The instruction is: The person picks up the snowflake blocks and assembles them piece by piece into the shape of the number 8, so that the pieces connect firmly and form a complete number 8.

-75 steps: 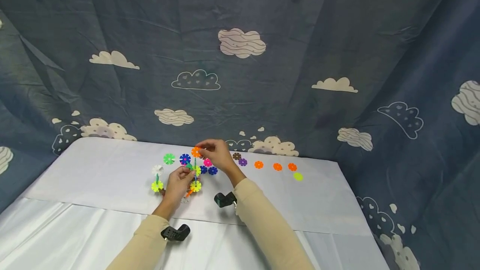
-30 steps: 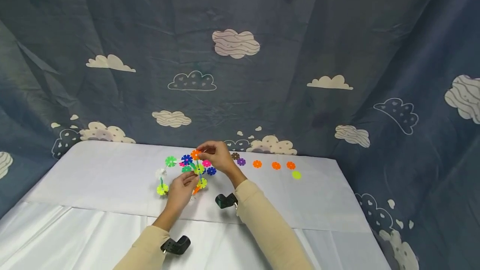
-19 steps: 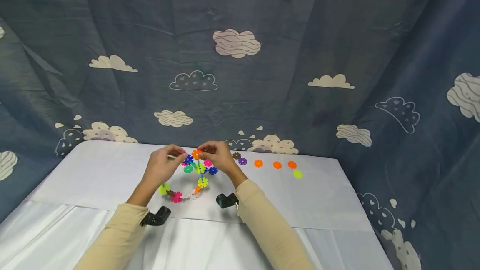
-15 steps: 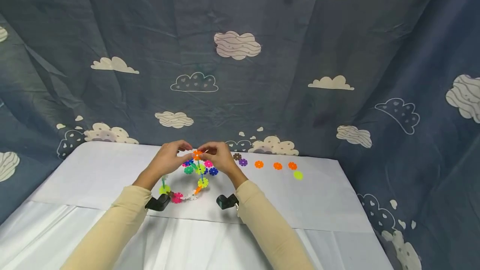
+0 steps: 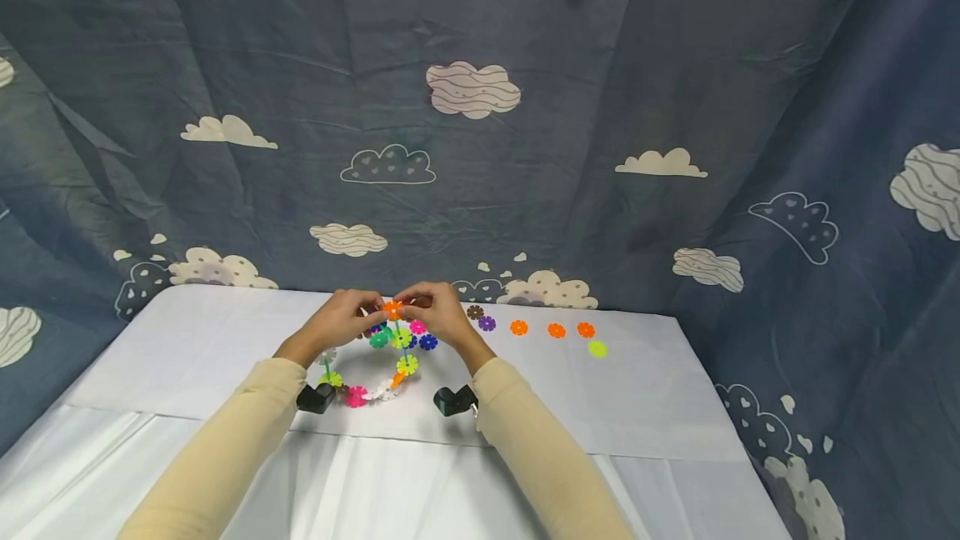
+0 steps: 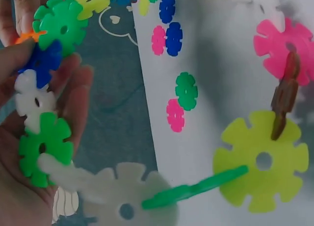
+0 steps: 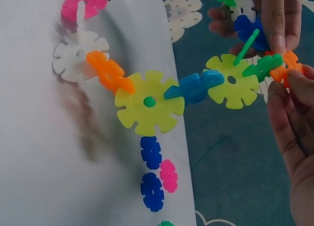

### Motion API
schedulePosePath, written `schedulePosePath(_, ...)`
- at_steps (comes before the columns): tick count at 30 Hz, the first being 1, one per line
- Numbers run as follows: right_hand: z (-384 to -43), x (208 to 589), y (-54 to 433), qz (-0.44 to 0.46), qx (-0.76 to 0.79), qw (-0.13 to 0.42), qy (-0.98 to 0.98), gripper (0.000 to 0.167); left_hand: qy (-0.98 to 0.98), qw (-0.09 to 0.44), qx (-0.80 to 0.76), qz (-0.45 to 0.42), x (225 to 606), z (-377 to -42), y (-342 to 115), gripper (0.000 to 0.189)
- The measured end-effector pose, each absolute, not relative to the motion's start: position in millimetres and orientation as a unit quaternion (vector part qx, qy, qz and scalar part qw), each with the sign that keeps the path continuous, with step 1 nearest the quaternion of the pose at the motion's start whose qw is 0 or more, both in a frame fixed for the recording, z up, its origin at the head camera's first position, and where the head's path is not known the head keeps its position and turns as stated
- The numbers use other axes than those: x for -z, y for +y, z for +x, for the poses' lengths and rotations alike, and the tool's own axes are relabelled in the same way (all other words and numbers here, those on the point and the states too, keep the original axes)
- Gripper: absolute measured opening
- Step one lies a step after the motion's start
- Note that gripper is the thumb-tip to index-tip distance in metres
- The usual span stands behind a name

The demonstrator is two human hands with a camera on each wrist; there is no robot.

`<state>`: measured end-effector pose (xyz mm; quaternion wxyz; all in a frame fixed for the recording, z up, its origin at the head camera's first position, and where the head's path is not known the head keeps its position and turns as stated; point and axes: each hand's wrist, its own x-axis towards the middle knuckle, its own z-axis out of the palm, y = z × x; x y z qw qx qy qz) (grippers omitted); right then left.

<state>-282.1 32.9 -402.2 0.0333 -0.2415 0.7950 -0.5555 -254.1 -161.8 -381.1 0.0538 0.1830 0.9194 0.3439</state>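
Note:
A chain of interlocking snowflake discs hangs in a loop between my hands. My right hand (image 5: 441,315) pinches the orange snowflake disc (image 7: 280,75) at one end, which joins a green disc (image 7: 264,65). At the other end my left hand (image 5: 341,320) holds the blue snowflake disc (image 6: 44,62) between thumb and fingers, right beside the orange one. White (image 6: 34,99) and green discs (image 6: 46,148) of that end lie along the left palm. Lower in the loop are yellow (image 7: 149,102), pink (image 5: 356,396) and brown discs (image 6: 286,96).
Loose discs lie on the white tablecloth (image 5: 600,407) behind the loop, among them pink (image 5: 417,327) and blue ones (image 5: 428,342). To the right are brown (image 5: 475,312), purple (image 5: 487,323), several orange (image 5: 519,327) and yellow discs (image 5: 597,349). A cloud-patterned curtain (image 5: 525,190) stands behind.
My left hand has let go of the chain near a yellow disc, taken the blue end disc and brought it right to the orange disc. The right hand has kept its hold.

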Motion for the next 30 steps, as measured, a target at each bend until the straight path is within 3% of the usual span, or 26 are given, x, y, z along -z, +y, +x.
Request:
schedulePosePath(12, -287, 422, 43, -0.205, 0.594, 0.033, 0.777, 0.020, 0.920, 0.018, -0.364, 0.144, 386, -249, -155, 0.012)
schedulePosePath(19, -289, 467, 53, -0.103, 0.450, 0.042, 0.886, 0.025, 0.918, 0.021, -0.372, 0.135, 390, -249, -156, 0.013)
schedulePosePath(23, -288, 476, 52, -0.102, 0.369, 0.059, 0.922, 0.031, 0.916, 0.026, -0.376, 0.135, 391, -248, -156, 0.016)
schedulePosePath(30, -291, 473, 46, -0.105, 0.330, 0.066, 0.936, 0.025, 0.918, 0.015, -0.373, 0.137, 389, -249, -157, 0.014)
